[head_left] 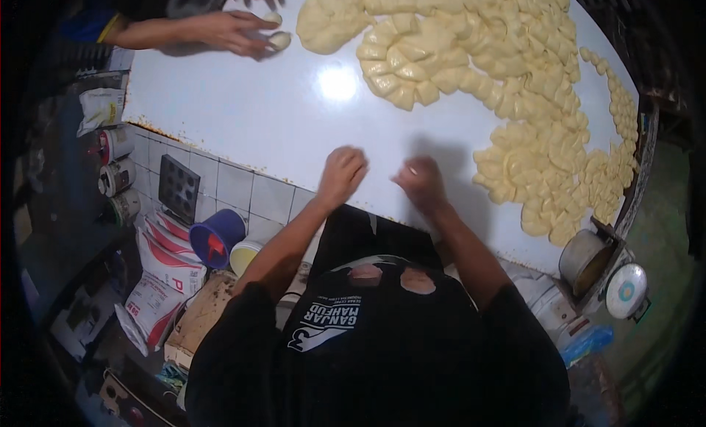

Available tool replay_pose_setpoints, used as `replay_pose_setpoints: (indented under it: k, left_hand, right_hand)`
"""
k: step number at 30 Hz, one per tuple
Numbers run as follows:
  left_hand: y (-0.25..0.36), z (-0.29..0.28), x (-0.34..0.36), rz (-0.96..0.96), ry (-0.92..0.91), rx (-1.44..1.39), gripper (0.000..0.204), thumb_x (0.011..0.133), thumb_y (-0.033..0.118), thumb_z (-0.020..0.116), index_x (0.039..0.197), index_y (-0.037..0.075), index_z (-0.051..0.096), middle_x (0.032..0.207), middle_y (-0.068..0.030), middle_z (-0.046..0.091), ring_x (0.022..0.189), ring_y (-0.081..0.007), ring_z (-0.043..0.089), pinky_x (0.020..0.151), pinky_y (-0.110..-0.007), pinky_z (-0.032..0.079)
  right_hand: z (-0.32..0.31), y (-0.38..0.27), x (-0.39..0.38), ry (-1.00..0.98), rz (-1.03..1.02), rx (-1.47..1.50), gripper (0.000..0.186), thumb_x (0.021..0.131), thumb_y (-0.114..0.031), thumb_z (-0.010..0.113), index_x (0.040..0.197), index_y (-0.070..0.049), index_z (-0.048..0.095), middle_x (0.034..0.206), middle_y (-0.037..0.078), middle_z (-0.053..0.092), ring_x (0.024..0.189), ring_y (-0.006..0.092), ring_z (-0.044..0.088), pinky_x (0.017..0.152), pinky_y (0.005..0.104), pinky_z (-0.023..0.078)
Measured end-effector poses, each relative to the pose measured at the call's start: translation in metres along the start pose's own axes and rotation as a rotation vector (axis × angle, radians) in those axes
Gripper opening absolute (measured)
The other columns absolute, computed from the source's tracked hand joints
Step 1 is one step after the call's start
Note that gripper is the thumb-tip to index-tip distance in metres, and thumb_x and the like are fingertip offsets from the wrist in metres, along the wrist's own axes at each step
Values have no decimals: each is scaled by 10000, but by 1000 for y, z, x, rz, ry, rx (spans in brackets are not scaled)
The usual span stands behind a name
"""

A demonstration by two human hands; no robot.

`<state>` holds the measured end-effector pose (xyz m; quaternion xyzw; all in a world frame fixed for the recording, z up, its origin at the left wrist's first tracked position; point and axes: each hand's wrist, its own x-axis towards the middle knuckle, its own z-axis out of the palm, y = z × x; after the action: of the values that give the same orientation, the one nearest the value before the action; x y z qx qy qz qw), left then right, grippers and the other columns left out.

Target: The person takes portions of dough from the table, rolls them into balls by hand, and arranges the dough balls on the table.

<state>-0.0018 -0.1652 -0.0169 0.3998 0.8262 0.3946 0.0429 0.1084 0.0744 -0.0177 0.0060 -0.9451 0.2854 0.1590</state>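
Observation:
Over the white tabletop (220,118), near its front edge, are both of my hands. My left hand (343,173) has its fingers curled down, hiding whatever may be under them. My right hand (421,178) is closed too and blurred; I cannot make out what, if anything, it holds. Pale yellow dough pieces (537,170) lie densely to the right of it, and a larger clustered mass of dough (412,59) lies farther back.
At the upper left, a co-worker's hands (235,36) handle small dough balls (278,40). Below the table's left edge are flour sacks (165,265), a blue bucket (213,239) and a muffin tin (178,184). A metal pot (581,262) and round lid (626,287) sit at right.

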Motion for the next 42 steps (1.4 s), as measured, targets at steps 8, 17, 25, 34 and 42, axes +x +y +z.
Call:
replay_pose_setpoints:
  k: [8, 17, 25, 34, 42]
  left_hand:
    - [-11, 8, 55, -123, 71, 130, 177, 903, 210, 799, 946, 89, 677, 1025, -132, 667, 1000, -365, 620, 849, -522, 483]
    - [-55, -31, 48, -209, 114, 347, 220, 891, 254, 792, 1019, 97, 705, 1104, -104, 684, 1153, -333, 635, 969, -472, 523]
    - [-116, -132, 72, -445, 278, -229, 332, 983, 159, 748, 1273, 19, 666, 1214, -179, 690, 1109, -331, 701, 963, -432, 568]
    - [-112, -121, 154, -462, 684, -227, 1035, 747, 309, 962, 1543, -63, 414, 1547, -263, 425, 1438, -434, 396, 1242, -536, 295]
    - [158, 57, 267, 196, -10, -369, 499, 918, 83, 836, 1372, 13, 641, 1271, -179, 706, 1076, -320, 701, 907, -398, 577]
  right_hand:
    - [4, 9, -19, 18, 107, -129, 284, 915, -145, 798, 1149, -47, 671, 1172, 157, 683, 1080, 388, 637, 995, 518, 486]
    - [-44, -94, 191, -458, 162, 50, 588, 913, -129, 794, 1442, -10, 567, 1279, 231, 677, 1155, 444, 632, 1010, 524, 511]
    - [105, -105, 300, 134, -108, -13, 502, 903, -170, 831, 1344, -24, 641, 1344, 192, 672, 1197, 409, 630, 990, 486, 520]
    - [-44, -85, 76, -158, 273, -12, 490, 913, -174, 838, 1328, -18, 629, 1336, 206, 658, 1278, 424, 618, 1075, 486, 523]
    - [-219, 107, -9, 325, 611, 26, 157, 955, -119, 768, 1054, -25, 692, 1046, 163, 719, 979, 380, 683, 878, 467, 559]
